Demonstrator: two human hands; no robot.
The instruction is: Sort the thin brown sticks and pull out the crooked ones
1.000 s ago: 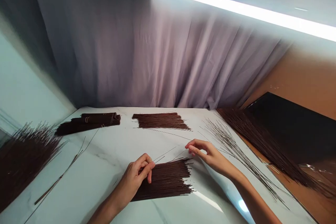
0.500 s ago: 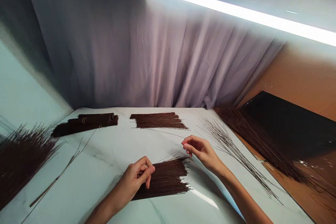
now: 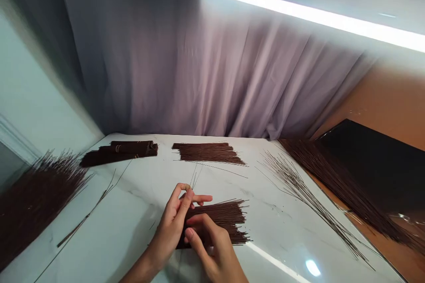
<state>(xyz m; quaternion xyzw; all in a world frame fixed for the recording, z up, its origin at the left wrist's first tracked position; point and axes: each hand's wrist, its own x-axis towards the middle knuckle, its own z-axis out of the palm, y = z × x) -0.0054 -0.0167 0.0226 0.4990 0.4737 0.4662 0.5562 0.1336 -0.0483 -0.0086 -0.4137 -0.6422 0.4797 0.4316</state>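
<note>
A flat pile of thin dark brown sticks [image 3: 226,219] lies on the white marble table [image 3: 133,221] in front of me. My left hand [image 3: 174,221] pinches a few thin sticks [image 3: 194,177] between thumb and fingers, and their tips point away from me. My right hand [image 3: 212,247] rests with curled fingers on the near left part of the pile, close against my left hand. What its fingertips hold, if anything, is hidden.
A second loose pile of sticks [image 3: 207,152] and tied bundles [image 3: 121,152] lie at the back. Fanned sticks [image 3: 299,190] spread to the right, beside a long heap [image 3: 338,185] and a dark sheet [image 3: 375,159]. Another heap [image 3: 36,194] lies far left. A curtain [image 3: 212,79] hangs behind.
My right hand has come from the pile's far right end across to its near left, next to my left hand. My left hand now holds a few sticks pointing away.
</note>
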